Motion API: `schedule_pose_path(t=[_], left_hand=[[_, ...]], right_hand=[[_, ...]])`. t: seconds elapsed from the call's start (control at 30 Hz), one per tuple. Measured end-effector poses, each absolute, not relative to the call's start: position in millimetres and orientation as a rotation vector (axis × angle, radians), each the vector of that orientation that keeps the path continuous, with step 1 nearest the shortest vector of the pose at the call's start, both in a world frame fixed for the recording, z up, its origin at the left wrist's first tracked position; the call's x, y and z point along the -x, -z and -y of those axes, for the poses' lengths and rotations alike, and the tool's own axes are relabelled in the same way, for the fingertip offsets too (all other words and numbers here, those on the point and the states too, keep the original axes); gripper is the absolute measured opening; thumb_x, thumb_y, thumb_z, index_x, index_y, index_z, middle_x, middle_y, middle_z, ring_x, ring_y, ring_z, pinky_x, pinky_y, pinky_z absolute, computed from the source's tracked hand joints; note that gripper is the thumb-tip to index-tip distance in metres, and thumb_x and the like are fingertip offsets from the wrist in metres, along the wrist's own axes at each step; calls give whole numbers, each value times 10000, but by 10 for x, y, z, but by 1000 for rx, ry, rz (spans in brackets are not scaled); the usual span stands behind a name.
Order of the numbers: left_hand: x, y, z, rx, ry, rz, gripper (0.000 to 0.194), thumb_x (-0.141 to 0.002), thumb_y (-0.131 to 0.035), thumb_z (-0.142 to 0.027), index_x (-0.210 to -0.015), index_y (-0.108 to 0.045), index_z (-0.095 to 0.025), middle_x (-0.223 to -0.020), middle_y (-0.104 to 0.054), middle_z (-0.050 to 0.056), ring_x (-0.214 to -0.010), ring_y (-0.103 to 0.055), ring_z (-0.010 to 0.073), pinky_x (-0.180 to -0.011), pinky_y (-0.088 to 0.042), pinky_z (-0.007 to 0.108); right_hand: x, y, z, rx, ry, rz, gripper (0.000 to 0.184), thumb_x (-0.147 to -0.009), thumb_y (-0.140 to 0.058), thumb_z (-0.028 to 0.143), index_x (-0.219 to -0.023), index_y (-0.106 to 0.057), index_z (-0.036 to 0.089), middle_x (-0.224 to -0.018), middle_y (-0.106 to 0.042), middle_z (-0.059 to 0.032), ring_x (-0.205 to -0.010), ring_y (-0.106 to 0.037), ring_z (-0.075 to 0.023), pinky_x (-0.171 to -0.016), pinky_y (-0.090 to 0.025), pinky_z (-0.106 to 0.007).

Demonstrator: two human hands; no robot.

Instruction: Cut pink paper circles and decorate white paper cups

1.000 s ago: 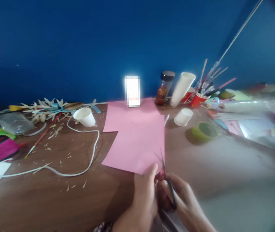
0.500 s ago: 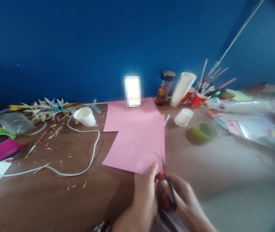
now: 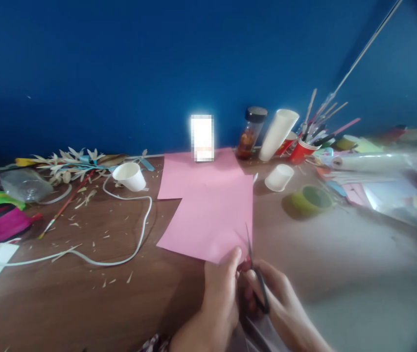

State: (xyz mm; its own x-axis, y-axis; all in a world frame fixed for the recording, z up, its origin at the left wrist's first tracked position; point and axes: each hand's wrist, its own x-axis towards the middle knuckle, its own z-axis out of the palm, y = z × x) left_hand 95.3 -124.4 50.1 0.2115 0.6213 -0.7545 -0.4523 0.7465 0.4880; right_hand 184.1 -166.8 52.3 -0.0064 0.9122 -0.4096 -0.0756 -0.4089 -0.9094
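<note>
A sheet of pink paper (image 3: 208, 220) slants toward me, its near right corner pinched by my left hand (image 3: 223, 281) with the thumb on top. My right hand (image 3: 276, 288) is closed around black-handled scissors (image 3: 263, 293), whose blades point up and away beside the paper's right edge. Whether the blades are cutting into the sheet I cannot tell. My two hands are close together, and the left fingers under the paper are mostly hidden. Behind, a second pink sheet (image 3: 172, 178) lies on the table, partly covered by the held one.
A bright phone-shaped screen (image 3: 202, 137) stands at the back. To the right are a jar (image 3: 251, 134), a white tube (image 3: 278, 134), a paper cup (image 3: 279, 177) and a tape roll (image 3: 311, 199). On the left lie another cup (image 3: 129, 177), a white cable (image 3: 144, 220) and a paintbrush (image 3: 65, 205).
The held pink sheet has shifted slightly to the right, along with the scissors. Both hands keep their grips, and the whole view has drifted a little.
</note>
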Motion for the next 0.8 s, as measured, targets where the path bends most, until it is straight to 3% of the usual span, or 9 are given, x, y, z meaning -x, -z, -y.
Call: schedule_pose_path(t=[0.57, 0.8], left_hand=[[-962, -475, 1249, -157, -749, -1137, 320, -704, -604, -447, -585, -539, -157, -315, -384, -26, -255, -385, 120, -269, -322, 220], [-964, -493, 1253, -128, -812, -1127, 285, -685, -642, -407, -600, -535, -157, -353, -413, -33, -255, -385, 105, -278, -323, 213]], right_hand=[[-1853, -502, 1673, 1434, -1542, 924, 401, -830, -583, 541, -909, -558, 148, -605, -515, 29, -517, -480, -102, -467, -374, -210], [-1852, -499, 1677, 1455, -1531, 936, 433, -812, -571, 591, -819, -555, 158, -595, -517, 28, -505, -485, -103, -463, -366, -212]])
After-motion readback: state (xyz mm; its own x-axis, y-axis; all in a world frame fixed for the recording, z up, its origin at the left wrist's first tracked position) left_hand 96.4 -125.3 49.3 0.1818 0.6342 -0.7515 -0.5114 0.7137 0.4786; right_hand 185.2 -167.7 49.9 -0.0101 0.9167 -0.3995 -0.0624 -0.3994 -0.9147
